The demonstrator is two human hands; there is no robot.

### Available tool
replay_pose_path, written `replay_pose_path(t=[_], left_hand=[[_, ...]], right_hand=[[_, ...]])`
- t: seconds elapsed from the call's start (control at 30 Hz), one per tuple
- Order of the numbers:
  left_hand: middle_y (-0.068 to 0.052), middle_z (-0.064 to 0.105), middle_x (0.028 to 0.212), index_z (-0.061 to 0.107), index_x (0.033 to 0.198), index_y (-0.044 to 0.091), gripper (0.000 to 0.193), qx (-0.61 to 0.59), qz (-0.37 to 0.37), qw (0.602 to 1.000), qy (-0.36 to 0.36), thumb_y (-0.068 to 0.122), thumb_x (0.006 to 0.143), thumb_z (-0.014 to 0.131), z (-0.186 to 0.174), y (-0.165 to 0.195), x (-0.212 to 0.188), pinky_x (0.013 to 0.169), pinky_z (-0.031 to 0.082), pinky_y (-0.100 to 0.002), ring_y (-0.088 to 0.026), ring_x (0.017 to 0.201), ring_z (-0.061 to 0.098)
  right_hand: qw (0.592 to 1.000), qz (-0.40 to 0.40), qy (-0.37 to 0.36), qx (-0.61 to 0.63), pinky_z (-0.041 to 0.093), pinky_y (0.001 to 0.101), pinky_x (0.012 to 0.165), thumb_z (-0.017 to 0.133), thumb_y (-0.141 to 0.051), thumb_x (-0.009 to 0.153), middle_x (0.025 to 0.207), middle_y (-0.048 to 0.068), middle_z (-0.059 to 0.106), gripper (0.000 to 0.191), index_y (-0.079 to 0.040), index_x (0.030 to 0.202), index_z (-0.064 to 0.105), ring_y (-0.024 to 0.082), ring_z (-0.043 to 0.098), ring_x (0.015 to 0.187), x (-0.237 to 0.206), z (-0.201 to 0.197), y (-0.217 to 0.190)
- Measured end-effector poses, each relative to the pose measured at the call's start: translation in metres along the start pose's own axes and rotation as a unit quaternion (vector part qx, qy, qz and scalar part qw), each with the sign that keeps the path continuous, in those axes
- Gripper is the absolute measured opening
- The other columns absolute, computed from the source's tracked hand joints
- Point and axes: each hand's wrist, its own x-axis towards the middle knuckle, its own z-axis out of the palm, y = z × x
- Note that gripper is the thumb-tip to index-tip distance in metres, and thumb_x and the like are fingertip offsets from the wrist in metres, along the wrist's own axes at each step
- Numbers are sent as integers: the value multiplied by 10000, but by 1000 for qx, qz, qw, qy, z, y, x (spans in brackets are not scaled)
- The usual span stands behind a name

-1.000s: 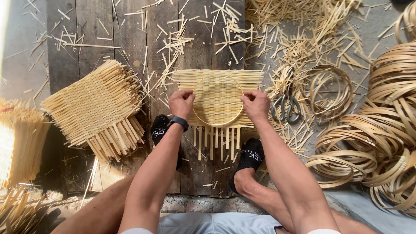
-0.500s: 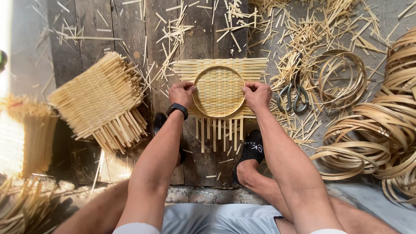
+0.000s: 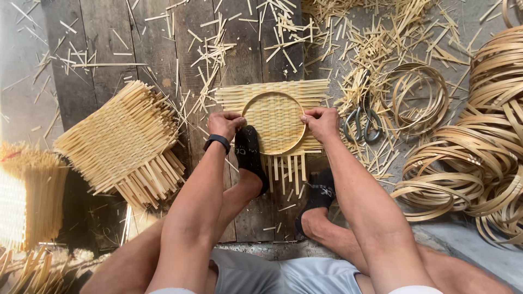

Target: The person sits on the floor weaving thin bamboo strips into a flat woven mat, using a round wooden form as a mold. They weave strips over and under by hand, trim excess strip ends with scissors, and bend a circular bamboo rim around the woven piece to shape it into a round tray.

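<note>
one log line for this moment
left hand: grips hoop rim | right hand: grips rim | hoop: on woven mat | scissors: beside

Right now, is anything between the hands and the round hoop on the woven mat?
Nothing visible. The left hand and right hand already grip opposite edges of the hoop on the woven mat. A foot in a black sock presses the mat's near left edge, beside the left hand.

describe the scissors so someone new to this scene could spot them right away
Start at the round woven mat held between the left hand and right hand. Just right of the right hand, the scissors lie among straw offcuts: the only grey metal thing there.
</note>
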Motion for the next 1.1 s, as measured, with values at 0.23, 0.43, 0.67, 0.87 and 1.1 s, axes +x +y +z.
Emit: replay_pose_path(t=[0.23, 0.43, 0.67, 0.87, 1.1], left_hand=[[-85, 791, 809, 813, 901, 29, 127, -5, 66, 996, 55, 28, 778, 844, 15, -25, -1, 689, 611, -270, -132, 711, 753], [-71, 795, 789, 820, 871, 42, 104, -3, 55, 998, 29, 50, 769, 843, 16, -24, 9, 690, 619, -277, -133, 702, 758], [-118, 745, 1060, 797, 1070, 107, 243, 321, 100, 942, -3, 301, 923, 792, 25, 22, 37, 808, 601, -394, -229, 874, 702], [-73, 685, 1215, 807, 1124, 174, 242, 251, 506, 824, 34, 335, 978, 701, 68, 33, 90, 978, 519, -461, -308, 1116, 590], [-74, 651, 1167, 802, 1111, 190, 217, 155, 392, 907, -10, 346, 1004, 695, 78, 17, 110, 964, 557, -387, -263, 1119, 631]], right_hand=[[996, 34, -25, 74, 610, 268, 696, 833, -120, 806, 847, 30, 788, 167, -86, 969, 814, 102, 724, 720, -4, 1, 13], [997, -42, -43, 44, 554, 278, 669, 860, -124, 824, 838, 59, 783, 168, -31, 958, 820, 103, 682, 725, 14, -5, 22], [964, -206, -47, -158, 499, 385, 1015, 867, -228, 796, 1180, 161, 684, 495, -9, 1204, 693, 267, 637, 1099, 14, -7, -24], [745, -402, -179, -501, 192, 624, 1165, 632, -622, 759, 1588, 332, 210, 1078, 7, 1568, 298, 488, 231, 1492, -15, 74, -43], [751, -504, -17, -426, 106, 665, 1259, 590, -579, 956, 1619, 269, 248, 906, -30, 1622, 314, 432, 213, 1522, 5, 98, -12]])
